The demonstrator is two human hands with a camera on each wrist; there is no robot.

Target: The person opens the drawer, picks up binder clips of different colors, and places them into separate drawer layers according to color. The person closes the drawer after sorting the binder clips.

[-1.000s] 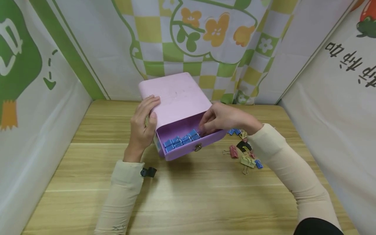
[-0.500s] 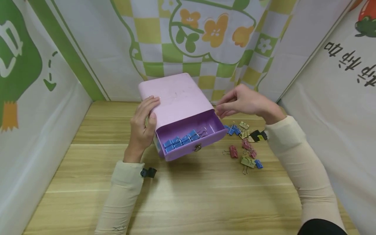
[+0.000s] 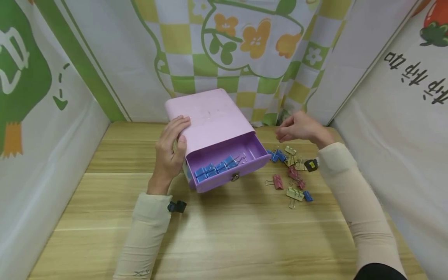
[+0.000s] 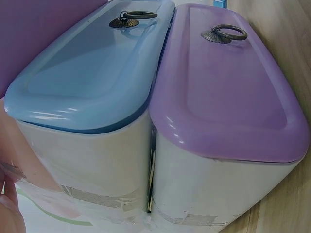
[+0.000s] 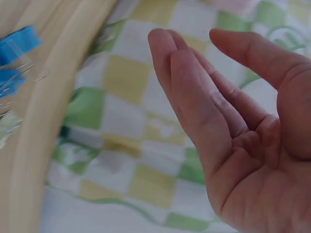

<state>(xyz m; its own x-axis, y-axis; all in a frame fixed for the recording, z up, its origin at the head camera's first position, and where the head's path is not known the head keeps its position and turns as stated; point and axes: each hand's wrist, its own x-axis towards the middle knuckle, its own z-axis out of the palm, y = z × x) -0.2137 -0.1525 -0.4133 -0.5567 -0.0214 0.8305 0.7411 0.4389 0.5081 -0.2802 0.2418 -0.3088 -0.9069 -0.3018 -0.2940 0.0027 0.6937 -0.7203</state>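
Wood-grained, the counter (image 3: 224, 241) carried a pink box (image 3: 210, 116) with its purple drawer (image 3: 217, 182) pulled out. A person's left grip (image 3: 169, 149) rested relaxed on the box while the right grip (image 3: 301, 126), thumb and fingers apart, hovered near scattered binder clips (image 3: 295, 193). Blue clips (image 3: 221, 167) lay inside the drawer.

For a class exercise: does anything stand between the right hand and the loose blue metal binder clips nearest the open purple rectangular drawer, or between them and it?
Nothing visible blocks the right hand from those blue metal binder clips. The side wall of the purple rectangular drawer stands in their way, so they'd likely need lifting over.
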